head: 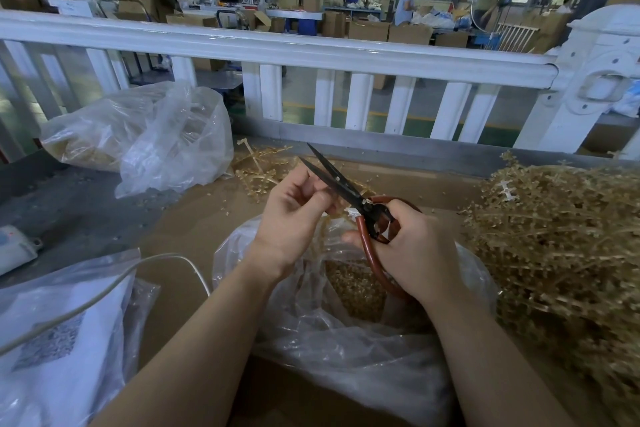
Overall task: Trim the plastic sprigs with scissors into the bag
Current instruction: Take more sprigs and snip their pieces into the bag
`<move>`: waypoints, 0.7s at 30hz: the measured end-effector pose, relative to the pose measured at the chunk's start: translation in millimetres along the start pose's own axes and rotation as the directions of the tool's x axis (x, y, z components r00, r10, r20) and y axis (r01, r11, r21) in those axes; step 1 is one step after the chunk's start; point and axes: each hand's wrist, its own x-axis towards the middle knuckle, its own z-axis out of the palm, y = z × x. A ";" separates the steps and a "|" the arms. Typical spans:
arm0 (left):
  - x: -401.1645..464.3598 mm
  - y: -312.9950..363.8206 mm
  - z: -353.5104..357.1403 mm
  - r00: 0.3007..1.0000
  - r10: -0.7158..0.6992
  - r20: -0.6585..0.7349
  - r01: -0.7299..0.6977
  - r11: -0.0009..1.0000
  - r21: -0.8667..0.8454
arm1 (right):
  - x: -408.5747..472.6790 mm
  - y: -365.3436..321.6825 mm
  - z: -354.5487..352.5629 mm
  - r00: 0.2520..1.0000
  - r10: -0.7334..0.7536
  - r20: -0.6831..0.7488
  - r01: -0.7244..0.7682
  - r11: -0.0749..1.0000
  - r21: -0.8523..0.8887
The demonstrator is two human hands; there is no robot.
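The right hand is gripping the red-handled scissors, blades parted, while the left hand is pinching a sprig over the near bag; fingertips look close enough to get nicked.

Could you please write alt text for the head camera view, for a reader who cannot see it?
A person's right hand grips red-handled scissors, blades open, while the left hand pinches a tan plastic sprig at the blades, above an open clear bag of trimmed pieces. A heap of untrimmed sprigs lies to the right, and a white railing crosses behind the bench.
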 end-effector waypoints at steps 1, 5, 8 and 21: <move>-0.2 -0.1 0.0 1.000 0.001 0.000 -0.001 1.000 -0.001 | -0.4 0.2 0.1 1.000 -0.001 -0.002 0.001 1.000 0.000; -0.1 -1.2 -0.8 1.000 0.004 -0.017 -0.004 1.000 0.009 | -0.5 0.1 0.3 1.000 -0.007 -0.003 0.007 1.000 0.027; 0.3 -2.0 -0.8 0.999 0.001 -0.039 0.000 1.000 0.013 | 0.2 0.1 0.7 1.000 -0.016 0.003 0.016 0.999 0.042; -1.1 -5.5 1.5 0.998 -0.025 -0.051 0.039 0.960 0.279 | 3.0 4.0 6.0 0.982 0.156 0.105 -0.175 0.963 0.204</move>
